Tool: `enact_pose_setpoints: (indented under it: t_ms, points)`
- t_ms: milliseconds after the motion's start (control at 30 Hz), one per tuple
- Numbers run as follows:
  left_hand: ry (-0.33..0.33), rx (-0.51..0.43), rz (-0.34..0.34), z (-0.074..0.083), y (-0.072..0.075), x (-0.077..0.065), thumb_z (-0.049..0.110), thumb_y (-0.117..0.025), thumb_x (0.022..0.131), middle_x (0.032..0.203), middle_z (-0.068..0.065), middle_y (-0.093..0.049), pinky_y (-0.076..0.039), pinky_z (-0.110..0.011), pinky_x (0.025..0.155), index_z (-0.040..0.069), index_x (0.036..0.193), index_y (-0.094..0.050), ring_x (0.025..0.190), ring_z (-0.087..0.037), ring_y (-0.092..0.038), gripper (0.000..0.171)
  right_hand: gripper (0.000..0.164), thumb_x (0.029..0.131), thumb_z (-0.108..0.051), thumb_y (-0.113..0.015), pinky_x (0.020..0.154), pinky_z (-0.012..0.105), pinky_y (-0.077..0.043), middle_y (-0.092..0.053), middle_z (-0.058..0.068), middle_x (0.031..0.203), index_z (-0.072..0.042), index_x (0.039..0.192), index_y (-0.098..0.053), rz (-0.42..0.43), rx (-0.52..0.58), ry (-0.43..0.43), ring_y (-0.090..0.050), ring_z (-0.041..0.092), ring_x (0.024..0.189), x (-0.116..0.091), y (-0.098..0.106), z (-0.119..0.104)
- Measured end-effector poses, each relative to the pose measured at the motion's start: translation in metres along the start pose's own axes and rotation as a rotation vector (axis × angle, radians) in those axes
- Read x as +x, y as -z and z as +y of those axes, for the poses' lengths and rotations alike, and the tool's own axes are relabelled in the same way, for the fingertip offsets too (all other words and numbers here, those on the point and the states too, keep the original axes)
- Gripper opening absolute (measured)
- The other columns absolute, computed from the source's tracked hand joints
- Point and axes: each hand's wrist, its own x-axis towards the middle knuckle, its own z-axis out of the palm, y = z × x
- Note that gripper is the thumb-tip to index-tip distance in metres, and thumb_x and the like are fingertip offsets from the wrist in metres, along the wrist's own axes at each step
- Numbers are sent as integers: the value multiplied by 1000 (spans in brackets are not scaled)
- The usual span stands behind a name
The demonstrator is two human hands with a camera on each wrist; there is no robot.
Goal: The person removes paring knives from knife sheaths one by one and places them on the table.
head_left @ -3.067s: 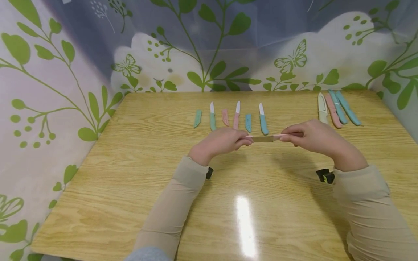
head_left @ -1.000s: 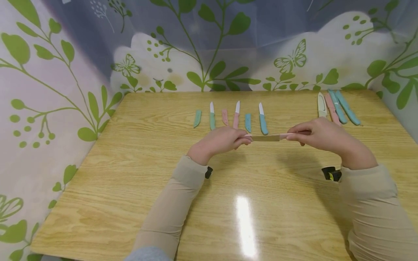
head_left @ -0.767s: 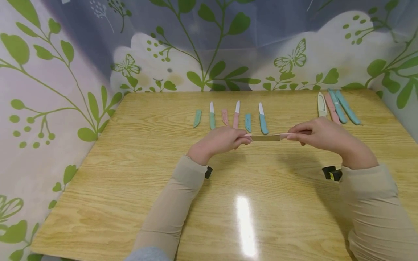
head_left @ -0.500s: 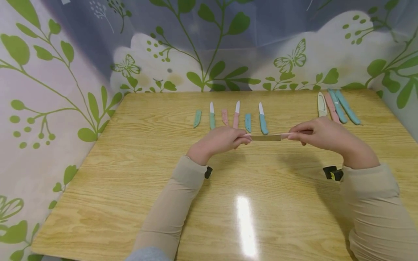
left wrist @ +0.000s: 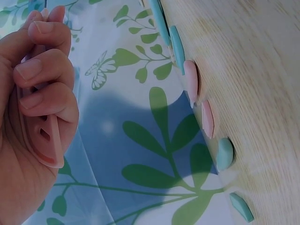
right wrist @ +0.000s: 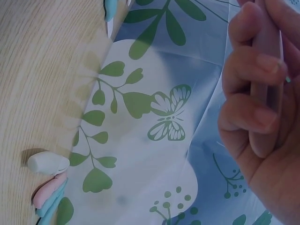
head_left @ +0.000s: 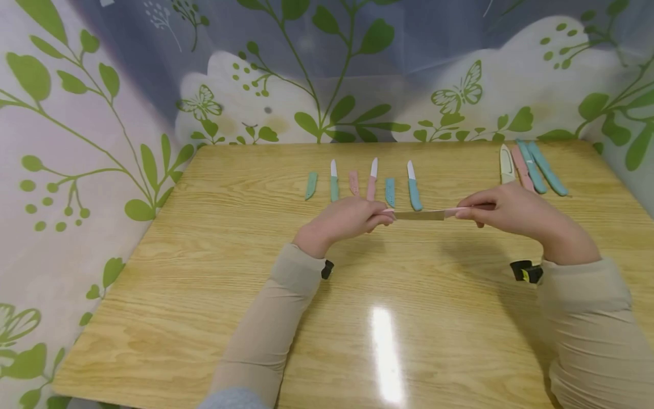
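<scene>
My left hand (head_left: 347, 220) grips a pink knife sheath (left wrist: 41, 136), with fingers curled round it in the left wrist view. Opposite it, my right hand (head_left: 511, 213) holds the pink handle (right wrist: 261, 143) of a knife. The bare blade (head_left: 421, 216) spans the gap between the hands, level above the table, its tip end inside the sheath by the left fingertips. Behind the hands lie a green-handled knife (head_left: 334, 184), a pink-handled knife (head_left: 372, 180) and a blue-handled knife (head_left: 413, 190), all with white blades. The left hand partly hides the green handle.
Beside those knives lie a green sheath (head_left: 311, 186), a pink sheath (head_left: 353, 183) and a blue sheath (head_left: 390, 192). At the back right are a pale green sheathed knife (head_left: 506, 165), a pink one (head_left: 522, 170) and two blue ones (head_left: 548, 168). A leaf-patterned curtain borders the wooden table (head_left: 204, 284).
The right hand has moved to the right with the knife handle, and more of the blade now shows outside the sheath. The left hand has stayed nearly still.
</scene>
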Motion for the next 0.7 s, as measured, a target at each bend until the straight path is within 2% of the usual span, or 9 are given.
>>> enact_pose_setpoints:
  t_ms: [133,267,367,533,700]
  points:
    - [10,-7,3,1,1,0,34,-46,102,107,1,-71,-46,-23,70,16,125,-64,64,-7,-54,34,35,99,-35,-55,72,34,-40,-63,-5,75,-11,120,-69,-1,-22,-8,-54,11,66,0,1,1]
    - [15,-22,0,1,2,-1,34,-46,102,104,-1,-71,-46,-24,70,15,124,-64,64,-8,-54,34,35,99,-36,-55,74,35,-38,-63,-5,75,-11,120,-69,-6,-31,-12,-53,11,65,0,3,1]
    - [20,-24,-2,1,2,-1,34,-46,102,101,-3,-71,-47,-26,71,15,125,-64,66,-9,-56,34,35,99,-36,-55,69,33,-38,-61,-4,74,-12,119,-69,-10,-22,-14,-50,11,62,-1,3,1]
    - [22,-12,6,0,2,-2,34,-46,102,111,-1,-71,-50,-26,75,16,125,-63,70,-8,-61,34,35,99,-38,-55,62,29,-38,-60,-4,75,-12,118,-69,-13,-5,-28,-48,12,62,-2,4,1]
    - [12,-2,14,-1,2,-2,33,-46,102,100,-2,-72,-50,-28,75,15,122,-65,71,-12,-62,33,33,99,-36,-55,59,29,-36,-60,-3,74,-12,116,-70,-8,13,-39,-44,12,57,-3,5,4]
